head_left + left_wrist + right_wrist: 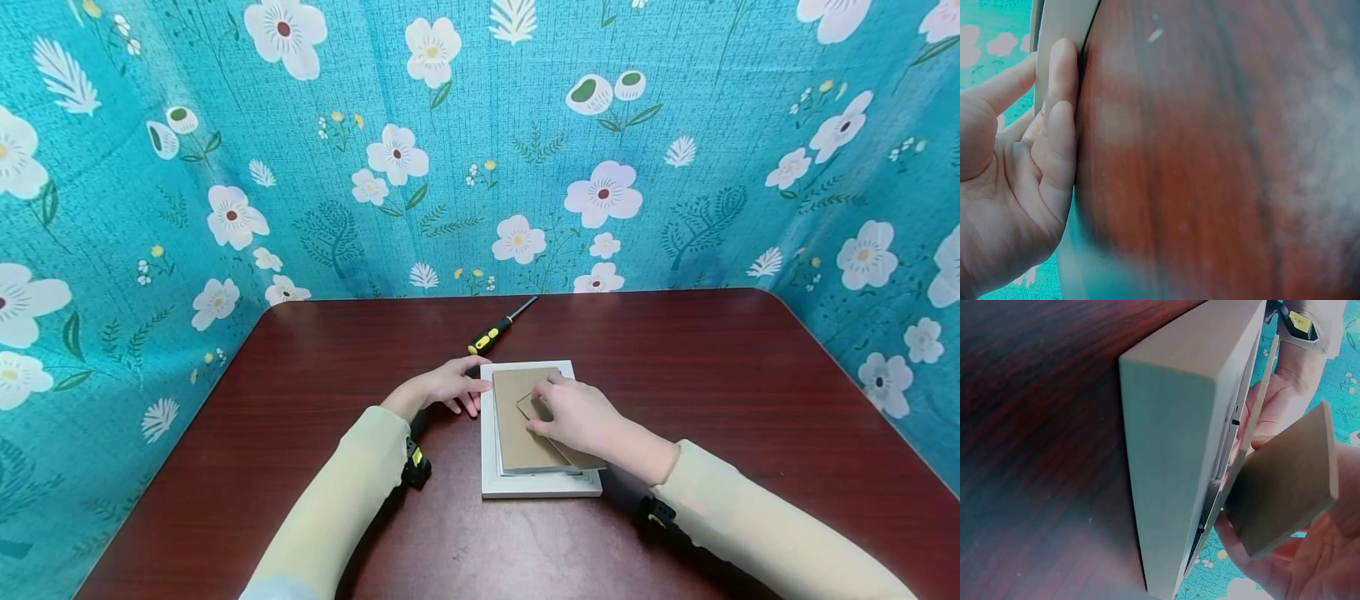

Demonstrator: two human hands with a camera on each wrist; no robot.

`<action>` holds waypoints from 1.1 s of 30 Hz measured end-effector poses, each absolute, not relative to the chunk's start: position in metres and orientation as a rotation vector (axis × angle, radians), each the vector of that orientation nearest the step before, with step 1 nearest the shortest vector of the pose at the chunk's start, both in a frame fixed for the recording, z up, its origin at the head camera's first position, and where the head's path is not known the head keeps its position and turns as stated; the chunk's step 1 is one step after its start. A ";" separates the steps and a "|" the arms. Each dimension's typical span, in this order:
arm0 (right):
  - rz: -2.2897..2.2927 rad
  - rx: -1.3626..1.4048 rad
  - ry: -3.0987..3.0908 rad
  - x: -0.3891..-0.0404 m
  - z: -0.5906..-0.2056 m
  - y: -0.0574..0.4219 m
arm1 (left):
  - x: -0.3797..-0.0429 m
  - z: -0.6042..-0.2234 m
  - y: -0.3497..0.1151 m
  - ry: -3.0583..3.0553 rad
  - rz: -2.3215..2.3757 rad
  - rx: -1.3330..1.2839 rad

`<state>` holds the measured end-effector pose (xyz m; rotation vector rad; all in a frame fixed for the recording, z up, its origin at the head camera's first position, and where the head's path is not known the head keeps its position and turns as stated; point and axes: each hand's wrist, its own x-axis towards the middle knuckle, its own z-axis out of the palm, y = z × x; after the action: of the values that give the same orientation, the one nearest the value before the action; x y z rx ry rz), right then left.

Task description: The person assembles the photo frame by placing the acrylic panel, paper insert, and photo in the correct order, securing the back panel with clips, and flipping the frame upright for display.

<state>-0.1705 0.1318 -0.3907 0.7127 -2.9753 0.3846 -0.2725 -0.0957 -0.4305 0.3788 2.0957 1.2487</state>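
A white picture frame [540, 487] lies face down on the table. Over its back is a brown backing board [516, 433], slightly askew and, in the right wrist view, raised at an angle from the frame. My right hand [583, 417] pinches the brown easel stand [1288, 484], which tilts away from the board. At the frame's left side, my left hand [448, 383] grips the edge, thumb at the top and fingers along the side [1063, 75]. Dark metal tabs [1235, 422] show in the gap under the board.
Beyond the frame lies a black and yellow screwdriver [491, 335], its shaft pointing to the far edge. The table [712, 367] is dark reddish wood. A blue flowered curtain [465, 108] hangs behind it and along both sides.
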 end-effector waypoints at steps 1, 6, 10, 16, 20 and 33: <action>0.381 0.713 -2.976 -0.171 -0.391 0.132 | -0.273 -0.430 -0.096 2.094 1.251 0.374; 0.363 0.709 -2.988 -0.170 -0.391 0.131 | -0.273 -0.431 -0.096 2.096 1.250 0.370; 0.342 0.704 -2.991 -0.169 -0.391 0.130 | -0.273 -0.431 -0.096 2.102 1.247 0.372; 0.327 0.704 -2.989 -0.167 -0.391 0.128 | -0.272 -0.430 -0.095 2.098 1.247 0.365; 0.326 0.710 -2.988 -0.166 -0.391 0.127 | -0.272 -0.430 -0.096 2.101 1.248 0.367; 0.329 0.679 -3.007 -0.170 -0.397 0.124 | -0.272 -0.430 -0.095 2.094 1.255 0.354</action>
<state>-0.1697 0.1241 -0.3965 0.6788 -3.0071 0.3291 -0.2723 -0.0954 -0.4300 0.3536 2.0935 1.2546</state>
